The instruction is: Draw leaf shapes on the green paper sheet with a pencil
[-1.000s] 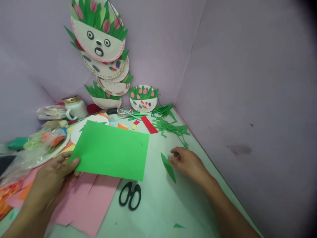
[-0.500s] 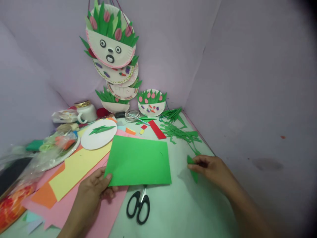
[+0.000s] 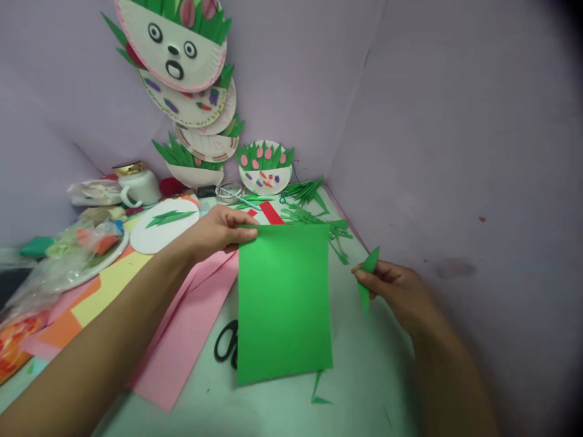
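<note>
Green sheet (image 3: 285,303) is pinched at one corner by the left hand (image 3: 216,230), paper leaf (image 3: 371,261) is gripped by the right hand (image 3: 397,286) — hands apart, scissors (image 3: 224,341) partly hidden.

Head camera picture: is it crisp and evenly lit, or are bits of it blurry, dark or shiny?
Head view: lighting uneven, with the top right corner falling to black; head view: pale glints on the clear plastic bag; head view: the green paper leaf in the right hand looks smeared at its lower tip.
</note>
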Motion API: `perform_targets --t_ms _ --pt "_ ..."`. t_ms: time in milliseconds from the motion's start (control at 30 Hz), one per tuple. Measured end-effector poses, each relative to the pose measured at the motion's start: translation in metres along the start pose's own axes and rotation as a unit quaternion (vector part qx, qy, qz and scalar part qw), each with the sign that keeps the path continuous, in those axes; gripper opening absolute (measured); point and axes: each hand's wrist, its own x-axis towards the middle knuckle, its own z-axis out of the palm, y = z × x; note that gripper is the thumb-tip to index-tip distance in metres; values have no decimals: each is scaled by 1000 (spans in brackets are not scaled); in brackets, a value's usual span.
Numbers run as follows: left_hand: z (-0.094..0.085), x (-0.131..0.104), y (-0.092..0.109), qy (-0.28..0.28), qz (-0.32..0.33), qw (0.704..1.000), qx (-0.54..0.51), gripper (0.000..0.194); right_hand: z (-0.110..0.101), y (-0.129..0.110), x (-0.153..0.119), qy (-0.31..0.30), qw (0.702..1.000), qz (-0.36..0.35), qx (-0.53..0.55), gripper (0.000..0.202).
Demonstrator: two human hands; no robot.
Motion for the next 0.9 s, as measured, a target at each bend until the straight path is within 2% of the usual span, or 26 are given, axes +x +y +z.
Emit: perform_targets --t_ms 67,167,333,400,533,600,700,733,767,800,867,900 --pt "8 12 2 -15 15 999 32 18 -3 8 0 18 1000 -7 23 34" --pt "27 28 -7 -27 24 995 94 19 -5 17 -2 34 999 8 37 41" --pt "49 38 -26 -49 -1 977 206 29 10 21 -20 -42 997 60 11 39" --pt "51 34 -31 -39 -17 967 250 29 18 22 -32 -41 996 80 7 39" --pt "54 12 -33 8 -51 938 342 17 30 29 -63 4 988 151 21 36" --pt "57 -5 -30 46 -62 918 388 18 33 34 -76 36 984 175 15 37" --pt "71 -32 -23 133 -63 872 466 31 37 39 -85 89 981 173 -9 37" --pt "79 -41 -21 162 -28 851 499 33 38 40 -86 102 979 176 -9 38" --pt "87 -49 -20 167 30 842 511 33 40 40 -86 110 977 185 -4 36" --pt "96 -55 -21 139 110 843 508 32 41 40 -85 115 974 197 5 34" --pt "115 -64 -27 19 267 838 476 33 44 40 -85 127 968 215 16 32" --pt "124 -67 -32 -45 317 829 459 34 46 40 -84 134 966 221 13 33"
